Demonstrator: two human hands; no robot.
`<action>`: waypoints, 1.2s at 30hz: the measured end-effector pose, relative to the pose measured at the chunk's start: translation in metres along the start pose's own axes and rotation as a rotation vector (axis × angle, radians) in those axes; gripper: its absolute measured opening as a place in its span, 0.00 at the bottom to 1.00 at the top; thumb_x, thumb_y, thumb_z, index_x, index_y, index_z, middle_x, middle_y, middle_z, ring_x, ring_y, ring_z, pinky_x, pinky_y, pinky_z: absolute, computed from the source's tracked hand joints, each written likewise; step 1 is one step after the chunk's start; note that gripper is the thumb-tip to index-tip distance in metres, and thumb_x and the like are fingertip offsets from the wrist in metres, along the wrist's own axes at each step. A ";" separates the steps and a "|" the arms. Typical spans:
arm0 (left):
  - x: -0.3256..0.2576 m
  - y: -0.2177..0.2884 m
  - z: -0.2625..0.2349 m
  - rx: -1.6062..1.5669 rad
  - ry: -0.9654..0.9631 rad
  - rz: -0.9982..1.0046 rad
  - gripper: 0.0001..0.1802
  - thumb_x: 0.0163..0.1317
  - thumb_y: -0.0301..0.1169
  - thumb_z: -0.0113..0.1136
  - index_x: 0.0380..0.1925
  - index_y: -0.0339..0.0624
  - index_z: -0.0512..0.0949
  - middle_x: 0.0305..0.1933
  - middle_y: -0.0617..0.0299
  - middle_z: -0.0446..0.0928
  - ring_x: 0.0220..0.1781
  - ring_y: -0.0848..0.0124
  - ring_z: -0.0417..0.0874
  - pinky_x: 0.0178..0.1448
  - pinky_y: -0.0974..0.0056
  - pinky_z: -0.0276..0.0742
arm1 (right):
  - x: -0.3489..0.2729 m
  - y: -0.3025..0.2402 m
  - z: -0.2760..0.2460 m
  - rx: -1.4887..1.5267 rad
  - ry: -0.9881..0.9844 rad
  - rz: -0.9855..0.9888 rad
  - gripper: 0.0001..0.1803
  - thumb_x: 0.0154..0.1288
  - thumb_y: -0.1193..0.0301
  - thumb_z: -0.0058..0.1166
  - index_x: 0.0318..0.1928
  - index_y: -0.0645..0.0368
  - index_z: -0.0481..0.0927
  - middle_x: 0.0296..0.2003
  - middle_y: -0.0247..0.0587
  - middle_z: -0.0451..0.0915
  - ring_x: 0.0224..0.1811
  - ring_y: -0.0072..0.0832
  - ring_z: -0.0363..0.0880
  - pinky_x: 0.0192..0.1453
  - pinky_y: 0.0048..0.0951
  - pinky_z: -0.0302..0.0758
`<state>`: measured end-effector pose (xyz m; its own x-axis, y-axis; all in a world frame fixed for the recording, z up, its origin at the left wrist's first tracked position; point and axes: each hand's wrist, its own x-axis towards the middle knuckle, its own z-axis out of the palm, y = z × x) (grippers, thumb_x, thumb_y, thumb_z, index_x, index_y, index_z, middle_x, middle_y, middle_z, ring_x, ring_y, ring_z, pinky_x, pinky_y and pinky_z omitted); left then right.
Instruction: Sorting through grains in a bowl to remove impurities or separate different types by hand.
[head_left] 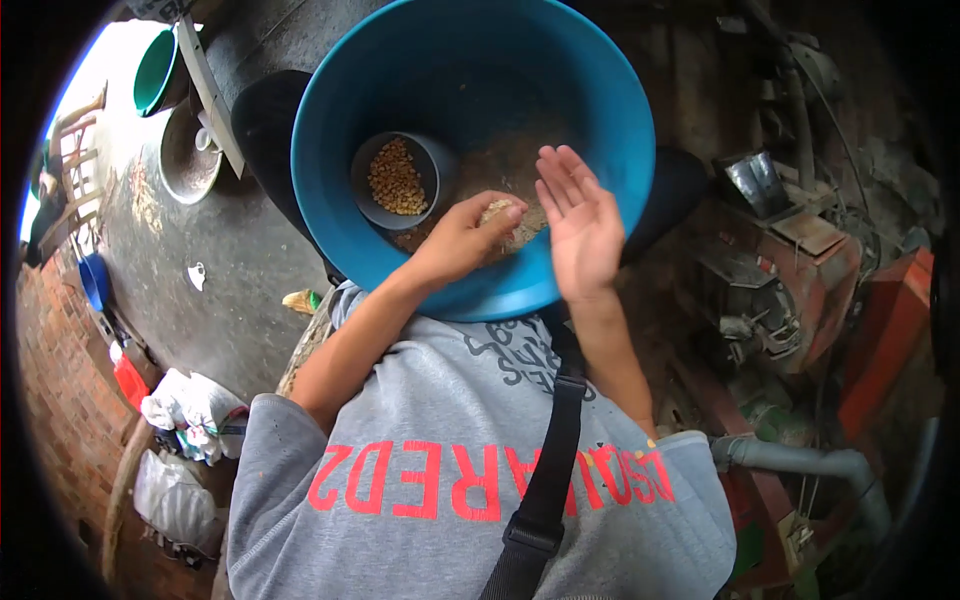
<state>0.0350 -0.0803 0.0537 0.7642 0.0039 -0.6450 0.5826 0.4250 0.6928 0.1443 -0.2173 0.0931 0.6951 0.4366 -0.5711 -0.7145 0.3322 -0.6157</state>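
A large blue basin sits in front of me, holding a layer of grain or husk at its bottom. Inside it, on the left, stands a small grey cup filled with yellow kernels. My left hand reaches into the basin and is closed around a clump of pale grain. Beside it, my right hand is held flat and open over the basin's near side, palm turned toward the left hand, holding nothing.
On the left, on the concrete floor, are a green bucket, a round metal pan, a blue container and white sacks. A red machine and a grey pipe crowd the right.
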 end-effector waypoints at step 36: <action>-0.003 0.062 0.001 0.778 0.263 0.674 0.12 0.67 0.26 0.69 0.50 0.40 0.86 0.45 0.55 0.84 0.40 0.64 0.88 0.42 0.66 0.83 | 0.018 0.008 -0.006 0.269 -0.159 0.424 0.28 0.80 0.63 0.33 0.69 0.68 0.73 0.63 0.50 0.80 0.66 0.41 0.78 0.76 0.42 0.70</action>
<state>0.0693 -0.0550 0.0984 0.9656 0.2575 -0.0355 0.1484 -0.4339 0.8887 0.1517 -0.2114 0.0745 0.3353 0.6935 -0.6376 -0.9399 0.2929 -0.1756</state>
